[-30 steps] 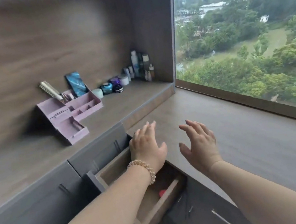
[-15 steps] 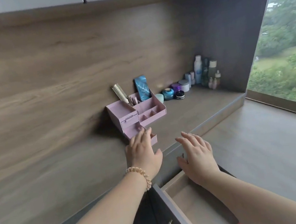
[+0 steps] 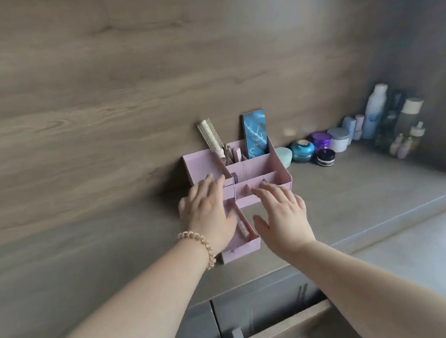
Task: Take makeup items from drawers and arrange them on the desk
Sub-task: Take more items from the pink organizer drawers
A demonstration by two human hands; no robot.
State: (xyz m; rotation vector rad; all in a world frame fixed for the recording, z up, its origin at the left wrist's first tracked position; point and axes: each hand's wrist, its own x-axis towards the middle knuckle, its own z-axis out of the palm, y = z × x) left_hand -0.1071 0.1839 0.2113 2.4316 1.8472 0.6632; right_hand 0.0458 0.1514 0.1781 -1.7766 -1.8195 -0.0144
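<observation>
The left grip (image 3: 207,208) and right grip (image 3: 284,217) are hovering empty, fingers straight, at the pink organizer (image 3: 259,166) on the desk (image 3: 364,191); the left is covering its pulled-out drawer (image 3: 242,248), where a pink tube (image 3: 243,226) is lying.

A pale pink plastic organiser (image 3: 279,164) stands against a brown wood-grain back panel (image 3: 116,83). In it are a round hairbrush with cream bristles (image 3: 210,136) and a flat blue case streaked with white feathery marks (image 3: 255,135). Its small pink drawer holds a pink tube (image 3: 243,225). To the right sit a mint green pot (image 3: 285,156), a glossy teal jar (image 3: 302,151), a purple jar (image 3: 321,139), a white jar (image 3: 338,138) and a black jar with a white band (image 3: 326,157). A beige coiled bracelet (image 3: 198,245) circles one wrist. The cabinet fronts (image 3: 264,301) below are grey.
</observation>
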